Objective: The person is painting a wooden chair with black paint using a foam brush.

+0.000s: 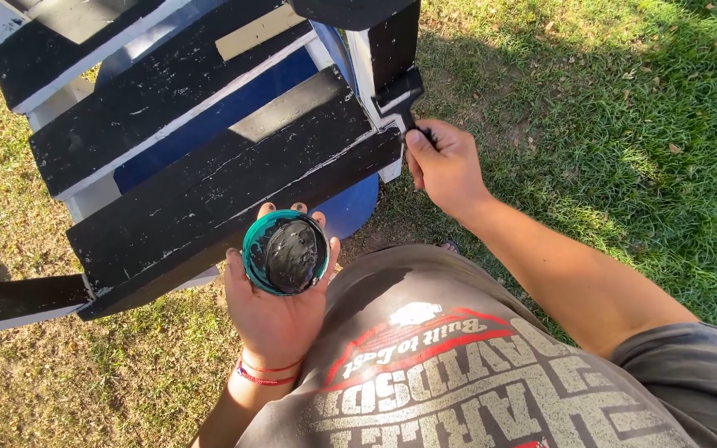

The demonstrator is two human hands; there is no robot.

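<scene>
The fingers of the right hand (446,164) are closed around the handle of a black-coated paintbrush (400,98), whose bristle end rests against the white front leg (385,75) of a wooden slatted chair (209,158) standing on the grass (607,124). The left hand (280,303) is cupped palm-up under a small round teal tub (285,251), its fingers curled up around the sides; the tub is smeared inside with thick black paint and sits just in front of the chair's lowest slat. A red cord bracelet (267,373) circles the left wrist.

The step in hand looks like brushing black paint over the chair: the broad slats are already dark, with thin white streaks and scuffs showing through, while the leg at the brush is part black and part white. A blue surface (209,116) shows through the gaps between slats and below the seat edge.

Judging from this, the next stroke calls for a steady pull of the bristles down the white patch of the leg, keeping the brush flat to the narrow face so paint does not drip onto the grass. The tub is held near enough that reloading would need only a short swing of the right hand across to it, with the left holding it level.
</scene>
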